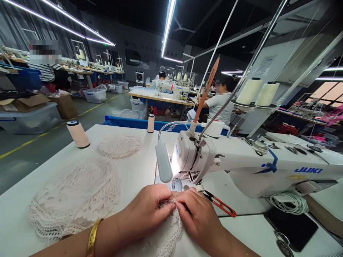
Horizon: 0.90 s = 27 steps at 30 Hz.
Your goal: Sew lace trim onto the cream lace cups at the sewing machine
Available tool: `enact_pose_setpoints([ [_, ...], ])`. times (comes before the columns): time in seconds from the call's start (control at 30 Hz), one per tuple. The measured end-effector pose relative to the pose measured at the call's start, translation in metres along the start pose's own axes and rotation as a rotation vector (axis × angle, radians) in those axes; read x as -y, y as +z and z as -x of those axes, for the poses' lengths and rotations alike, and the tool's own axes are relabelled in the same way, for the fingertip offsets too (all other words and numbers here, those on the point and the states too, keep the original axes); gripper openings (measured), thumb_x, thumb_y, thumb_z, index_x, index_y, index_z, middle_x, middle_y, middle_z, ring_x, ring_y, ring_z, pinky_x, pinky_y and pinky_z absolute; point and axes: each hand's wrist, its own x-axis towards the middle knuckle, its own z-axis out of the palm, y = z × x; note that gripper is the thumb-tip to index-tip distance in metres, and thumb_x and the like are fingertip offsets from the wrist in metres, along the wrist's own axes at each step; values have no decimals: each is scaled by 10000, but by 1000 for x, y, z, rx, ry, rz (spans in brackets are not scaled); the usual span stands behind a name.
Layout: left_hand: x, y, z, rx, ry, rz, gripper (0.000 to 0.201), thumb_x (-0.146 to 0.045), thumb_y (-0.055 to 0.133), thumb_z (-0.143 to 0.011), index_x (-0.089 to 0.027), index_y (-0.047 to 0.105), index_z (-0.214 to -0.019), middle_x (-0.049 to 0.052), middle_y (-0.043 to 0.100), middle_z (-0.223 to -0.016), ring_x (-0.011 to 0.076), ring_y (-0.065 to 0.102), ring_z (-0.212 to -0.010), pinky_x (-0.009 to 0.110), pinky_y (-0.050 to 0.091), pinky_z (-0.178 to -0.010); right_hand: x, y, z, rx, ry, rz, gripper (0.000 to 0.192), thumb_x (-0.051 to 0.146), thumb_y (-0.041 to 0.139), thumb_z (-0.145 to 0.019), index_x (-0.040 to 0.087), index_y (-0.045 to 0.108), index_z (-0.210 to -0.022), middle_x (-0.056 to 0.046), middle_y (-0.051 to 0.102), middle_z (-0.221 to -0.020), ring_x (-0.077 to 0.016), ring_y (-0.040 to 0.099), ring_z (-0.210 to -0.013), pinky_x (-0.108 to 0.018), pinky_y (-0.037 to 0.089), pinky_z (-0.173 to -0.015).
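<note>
At the near edge of the table (pixel 128 171), just in front of the needle, we are pinching a lace piece (pixel 166 232) between both hands. Our left hand (pixel 146 210) is closing thumb and fingers on its upper edge, and our right hand (pixel 197 214) is gripping the same edge, fingertips nearly touching the left's. The lace is lying below the hands, trailing toward us. We judge that we are lining up the edge for the machine (pixel 241 164), so we are keeping it flat and taut, feeding it straight. The snips (pixel 219 204) are lying just beside the right hand; a lace stack (pixel 77 196) sits to the left.
</note>
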Motion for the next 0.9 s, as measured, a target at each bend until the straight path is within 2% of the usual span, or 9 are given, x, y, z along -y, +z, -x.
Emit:
enact_pose_setpoints([
  [0.1, -2, -1, -1, 7, -38, 31, 155, -283, 601, -879, -201, 629, -750, -15, 657, -751, 168, 570, -723, 285, 384, -656, 1, 0, -1, -17, -2, -2, 200, 120, 476, -1087, 264, 501, -949, 36, 651, -803, -179, 566, -690, -300, 414, -699],
  [0.17, -5, -3, -2, 17, -63, 101, 105, -281, 623, -883, -209, 687, -839, -19, 698, -804, 174, 604, -758, 283, 414, -678, 2, 1, -2, -11, 18, -21, 202, 127, 477, -1085, 264, 494, -937, 49, 643, -789, -167, 568, -673, -295, 423, -711],
  [0.27, -11, -7, -2, 64, -52, 248, 202, -265, 628, -906, -242, 772, -1046, -22, 782, -963, 197, 692, -895, 282, 482, -784, 1, 2, -1, 3, 61, -61, 192, 149, 492, -1084, 263, 508, -931, 61, 636, -773, -158, 586, -673, -288, 437, -729],
  [0.37, -12, -8, -2, 84, -49, 298, 235, -266, 621, -907, -251, 800, -1058, -20, 808, -1023, 214, 715, -966, 289, 495, -834, 0, 3, 1, 6, 95, -88, 180, 173, 498, -1091, 262, 534, -939, 54, 648, -784, -161, 599, -686, -287, 437, -725],
  [0.5, -8, -5, -2, 53, -108, 229, 178, -305, 611, -888, -215, 766, -899, -9, 768, -877, 207, 676, -855, 294, 464, -745, 0, 2, 1, 12, 120, -94, 187, 197, 496, -1099, 261, 537, -928, 56, 643, -769, -160, 591, -670, -283, 422, -691],
  [0.6, -6, -2, -5, 21, -102, 127, 185, -321, 589, -878, -212, 724, -814, 1, 723, -825, 207, 637, -819, 305, 437, -727, 0, 3, -2, 32, 140, -89, 197, 203, 494, -1087, 260, 531, -902, 61, 619, -733, -158, 582, -650, -276, 410, -653],
  [0.7, -6, 2, -9, -20, -125, -33, 169, -299, 561, -881, -212, 664, -779, 15, 692, -819, 217, 604, -812, 327, 410, -733, -2, 6, -6, 80, 185, -55, 215, 201, 494, -1062, 258, 517, -856, 60, 581, -686, -163, 569, -625, -278, 397, -628],
  [0.83, -5, 8, -12, -11, -174, -243, 213, -294, 548, -921, -209, 513, -729, 22, 633, -806, 218, 548, -757, 358, 372, -740, -6, 14, -8, 133, 276, 42, 231, 179, 525, -996, 259, 455, -790, 46, 570, -663, -182, 579, -628, -286, 381, -628],
  [0.9, -1, 12, -11, -58, -146, -306, 160, -283, 557, -929, -211, 529, -788, 25, 638, -848, 225, 540, -770, 376, 374, -775, -7, 16, -8, 141, 314, 67, 229, 180, 547, -979, 260, 448, -788, 39, 577, -667, -194, 591, -648, -285, 376, -625],
])
